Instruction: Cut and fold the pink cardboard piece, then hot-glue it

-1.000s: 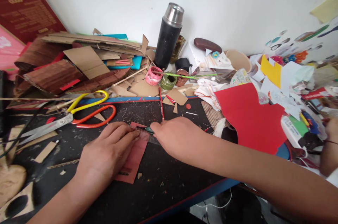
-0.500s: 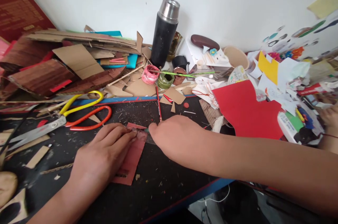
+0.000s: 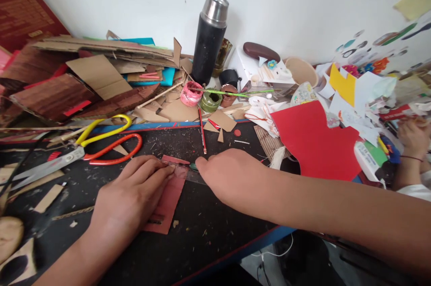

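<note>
My left hand (image 3: 133, 189) presses down on a reddish-pink piece of cardboard (image 3: 173, 196), its fingers bent and close together. Under its fingertips lies a clear ruler-like strip (image 3: 197, 178), which runs across the cardboard toward the right. A narrow band of the same reddish cardboard (image 3: 175, 159) shows beyond the strip's far edge. My right hand (image 3: 225, 169) is closed on a slim tool with a dark green end (image 3: 193, 166), just right of the cardboard. The rest of that tool is hidden by the hand. Past the right hand lies a red pencil (image 3: 202, 131).
Large scissors (image 3: 111, 142) with yellow and red handles lie at left. Open paint jars (image 3: 191, 94) and a black flask (image 3: 209, 39) stand behind. Cardboard scraps (image 3: 101, 77) are piled back left. At right are red paper (image 3: 316, 142) and another person's hand (image 3: 414, 135).
My right hand has moved slightly right with the tool, showing more of its green end. My left hand stays put on the cardboard. The other person's hand has come further into view.
</note>
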A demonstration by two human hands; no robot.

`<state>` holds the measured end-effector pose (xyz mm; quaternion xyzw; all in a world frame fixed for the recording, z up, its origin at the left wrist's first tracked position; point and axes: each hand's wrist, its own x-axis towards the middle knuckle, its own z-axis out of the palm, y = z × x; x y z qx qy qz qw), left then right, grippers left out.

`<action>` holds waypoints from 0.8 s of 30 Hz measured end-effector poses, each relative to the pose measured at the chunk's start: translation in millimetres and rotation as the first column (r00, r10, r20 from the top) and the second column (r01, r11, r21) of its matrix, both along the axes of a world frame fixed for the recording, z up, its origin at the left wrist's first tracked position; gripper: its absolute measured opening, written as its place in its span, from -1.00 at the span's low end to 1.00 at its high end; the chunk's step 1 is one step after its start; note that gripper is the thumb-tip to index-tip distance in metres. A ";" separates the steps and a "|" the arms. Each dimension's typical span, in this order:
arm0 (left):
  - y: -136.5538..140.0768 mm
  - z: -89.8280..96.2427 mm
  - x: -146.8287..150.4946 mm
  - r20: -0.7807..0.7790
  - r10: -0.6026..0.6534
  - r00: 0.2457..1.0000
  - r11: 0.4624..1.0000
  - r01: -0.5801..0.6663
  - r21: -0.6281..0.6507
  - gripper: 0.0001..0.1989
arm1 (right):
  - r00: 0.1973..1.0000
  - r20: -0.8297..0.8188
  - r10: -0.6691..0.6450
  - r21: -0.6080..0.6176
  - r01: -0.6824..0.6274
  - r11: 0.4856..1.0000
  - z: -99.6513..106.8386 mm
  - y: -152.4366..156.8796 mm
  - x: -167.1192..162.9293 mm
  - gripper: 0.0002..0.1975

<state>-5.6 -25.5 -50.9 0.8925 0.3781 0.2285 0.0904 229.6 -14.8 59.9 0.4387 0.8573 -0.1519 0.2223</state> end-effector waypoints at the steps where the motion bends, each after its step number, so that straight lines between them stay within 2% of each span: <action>1: -0.2 0.2 0.5 0.004 0.002 1.000 1.000 -0.002 -0.008 -0.69 | 1.000 -0.011 -0.010 0.002 0.010 1.000 -2.0 -0.3 1.4 -0.84; 6: -0.5 1.4 2.4 -0.014 0.007 1.000 1.000 -0.007 -0.006 -0.69 | 0.995 -0.092 -0.038 0.051 0.043 0.998 -7.1 -2.4 9.4 -0.85; 13: 0.4 3.7 4.9 -0.013 0.011 1.000 0.999 -0.011 0.039 -0.70 | 0.976 -0.149 -0.159 0.063 0.170 0.983 4.7 -5.6 17.4 -0.84; 17: 0.6 4.7 4.9 0.006 0.013 1.000 0.999 -0.014 0.047 -0.70 | 0.981 -0.127 -0.147 0.032 0.152 0.988 -0.2 -8.6 19.3 -0.84; 24: -0.8 6.0 5.5 0.001 0.043 0.999 0.999 -0.043 -0.028 -0.69 | 0.983 -0.147 -0.109 0.050 0.117 0.992 -5.9 -9.0 14.0 -0.87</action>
